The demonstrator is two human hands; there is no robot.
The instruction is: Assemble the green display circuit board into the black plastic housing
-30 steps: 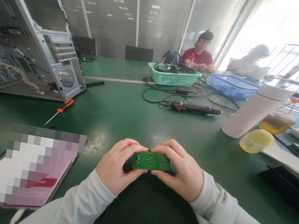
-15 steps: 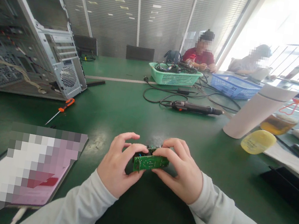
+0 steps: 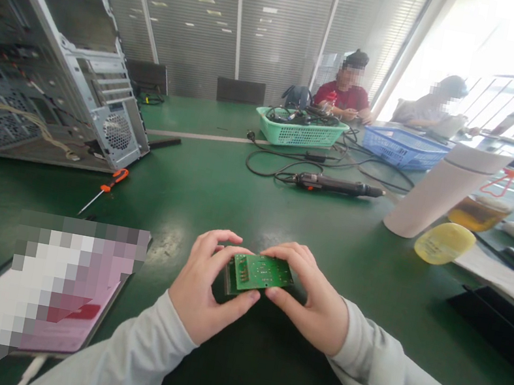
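A small green circuit board (image 3: 258, 273) is held just above the green table (image 3: 216, 198), its flat solder side turned up toward me. My left hand (image 3: 201, 285) pinches its left end between thumb and fingers. My right hand (image 3: 315, 299) grips the right end, fingers curled over the far edge and thumb under the near edge. Both sleeves are light grey.
An open computer case (image 3: 51, 63) lies at the left with an orange-handled screwdriver (image 3: 106, 189) beside it. A blurred booklet (image 3: 55, 290) sits near left. An electric screwdriver (image 3: 332, 184), cables, green basket (image 3: 300, 130), blue basket (image 3: 401, 148), white tumbler (image 3: 437, 188) and yellow lid (image 3: 444, 243) lie ahead and right. Two people sit at the far end.
The board was tipped on edge half a second ago; it has now been turned back so its flat green face points up, with both hands shifting their grip slightly.
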